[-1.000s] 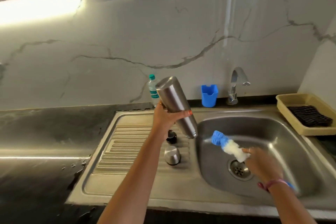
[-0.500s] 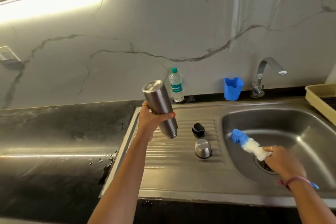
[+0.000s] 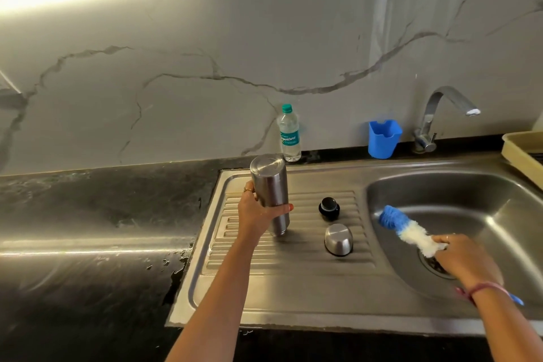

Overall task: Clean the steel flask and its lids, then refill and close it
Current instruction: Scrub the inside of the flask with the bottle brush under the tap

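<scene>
Steel sink drainboard (image 3: 293, 282) beneath a marble wall: the left hand (image 3: 258, 214) grips the inverted steel flask (image 3: 271, 194), mouth on the ribs; the right hand (image 3: 464, 258) clasps a bottle brush (image 3: 405, 229) over the basin; a black lid (image 3: 329, 208) and steel cap (image 3: 338, 239) rest between.

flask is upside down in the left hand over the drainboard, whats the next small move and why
Probably lower the flask the last bit and stand it mouth-down on the drainboard to drain. The left hand grips it inverted, its mouth just at the ridges beside the two lids, while the right hand holds the brush over the basin.
</scene>
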`<action>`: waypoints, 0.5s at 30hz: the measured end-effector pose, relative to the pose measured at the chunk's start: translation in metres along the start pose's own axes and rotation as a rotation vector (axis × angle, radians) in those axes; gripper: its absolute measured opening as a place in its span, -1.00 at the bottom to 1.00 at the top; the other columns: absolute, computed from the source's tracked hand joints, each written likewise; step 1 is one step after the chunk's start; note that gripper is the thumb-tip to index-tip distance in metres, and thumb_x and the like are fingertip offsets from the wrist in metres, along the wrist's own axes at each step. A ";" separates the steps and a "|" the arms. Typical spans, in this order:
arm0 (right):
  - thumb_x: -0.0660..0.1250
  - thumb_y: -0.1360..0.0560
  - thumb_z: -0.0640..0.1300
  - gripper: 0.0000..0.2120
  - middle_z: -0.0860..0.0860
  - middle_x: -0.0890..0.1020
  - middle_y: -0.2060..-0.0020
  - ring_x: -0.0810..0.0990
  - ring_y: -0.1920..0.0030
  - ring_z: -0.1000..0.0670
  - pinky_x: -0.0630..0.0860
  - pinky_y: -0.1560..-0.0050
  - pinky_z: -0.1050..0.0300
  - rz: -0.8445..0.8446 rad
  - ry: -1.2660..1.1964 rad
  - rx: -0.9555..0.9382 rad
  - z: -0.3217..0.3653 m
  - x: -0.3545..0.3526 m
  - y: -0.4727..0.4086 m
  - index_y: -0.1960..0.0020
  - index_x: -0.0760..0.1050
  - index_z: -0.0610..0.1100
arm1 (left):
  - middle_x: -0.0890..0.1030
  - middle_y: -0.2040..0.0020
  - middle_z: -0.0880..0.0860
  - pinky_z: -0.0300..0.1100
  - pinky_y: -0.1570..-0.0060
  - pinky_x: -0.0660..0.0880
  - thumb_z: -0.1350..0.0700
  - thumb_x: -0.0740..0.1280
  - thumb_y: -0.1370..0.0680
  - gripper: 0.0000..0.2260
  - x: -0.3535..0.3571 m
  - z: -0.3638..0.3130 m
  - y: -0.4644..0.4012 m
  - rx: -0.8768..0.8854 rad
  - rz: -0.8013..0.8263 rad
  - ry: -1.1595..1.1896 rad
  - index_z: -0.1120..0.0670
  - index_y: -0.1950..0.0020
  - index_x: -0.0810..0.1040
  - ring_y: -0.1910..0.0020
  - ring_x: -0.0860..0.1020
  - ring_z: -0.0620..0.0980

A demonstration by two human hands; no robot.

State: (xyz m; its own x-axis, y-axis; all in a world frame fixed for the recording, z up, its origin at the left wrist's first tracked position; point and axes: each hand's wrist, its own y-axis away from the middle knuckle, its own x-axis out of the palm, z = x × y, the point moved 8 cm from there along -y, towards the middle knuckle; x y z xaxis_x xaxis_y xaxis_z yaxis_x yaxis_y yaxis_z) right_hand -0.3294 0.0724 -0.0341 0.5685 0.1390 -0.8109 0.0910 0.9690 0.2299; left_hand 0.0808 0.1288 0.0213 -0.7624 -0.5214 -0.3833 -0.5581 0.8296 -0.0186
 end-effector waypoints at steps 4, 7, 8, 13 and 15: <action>0.33 -0.53 -0.03 -0.70 0.04 0.64 0.32 0.62 0.37 0.02 0.48 0.42 0.18 0.004 0.030 -0.007 -0.002 0.004 -0.003 -0.26 0.54 0.05 | 0.56 -0.18 0.00 -0.02 -0.20 0.53 0.12 0.69 -0.18 -0.21 0.005 0.005 -0.002 0.020 -0.012 -0.005 -0.03 -0.29 0.35 -0.16 0.53 0.02; 0.32 -0.53 0.01 -0.72 0.05 0.64 0.31 0.62 0.36 0.02 0.48 0.41 0.15 -0.005 0.024 0.008 -0.003 0.004 -0.004 -0.23 0.55 0.08 | 0.55 -0.14 -0.04 -0.02 -0.20 0.53 0.13 0.69 -0.18 -0.23 0.005 0.007 -0.004 0.018 -0.021 0.010 -0.06 -0.24 0.34 -0.15 0.53 0.01; 0.32 -0.52 0.01 -0.72 0.05 0.63 0.30 0.62 0.37 0.02 0.50 0.40 0.13 -0.010 0.028 0.014 -0.005 0.004 -0.006 -0.23 0.56 0.09 | 0.54 -0.15 -0.04 -0.01 -0.21 0.53 0.13 0.69 -0.19 -0.23 0.006 0.007 -0.005 0.016 -0.021 0.012 -0.06 -0.25 0.34 -0.16 0.52 0.00; 0.32 -0.53 -0.05 -0.70 0.05 0.61 0.28 0.62 0.51 0.00 0.56 0.47 0.13 -0.012 0.021 0.037 -0.011 0.006 -0.009 -0.26 0.53 0.07 | 0.51 -0.19 -0.03 -0.07 -0.21 0.48 0.14 0.68 -0.21 -0.20 0.010 0.006 -0.009 -0.007 -0.013 0.034 0.01 -0.33 0.34 -0.15 0.48 -0.04; 0.31 -0.54 -0.06 -0.69 0.05 0.62 0.29 0.62 0.52 0.01 0.52 0.51 0.18 -0.016 0.021 0.038 -0.011 0.006 -0.009 -0.27 0.52 0.07 | 0.51 -0.20 -0.03 -0.09 -0.19 0.47 0.14 0.68 -0.21 -0.21 0.011 0.007 -0.010 -0.008 -0.012 0.030 -0.01 -0.31 0.34 -0.14 0.47 -0.05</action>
State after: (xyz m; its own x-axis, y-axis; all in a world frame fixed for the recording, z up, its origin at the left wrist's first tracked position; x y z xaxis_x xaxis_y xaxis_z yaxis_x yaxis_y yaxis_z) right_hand -0.3360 0.0671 -0.0468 0.5498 0.1276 -0.8255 0.1314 0.9627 0.2363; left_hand 0.0802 0.1162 0.0109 -0.7652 -0.5369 -0.3553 -0.5695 0.8219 -0.0153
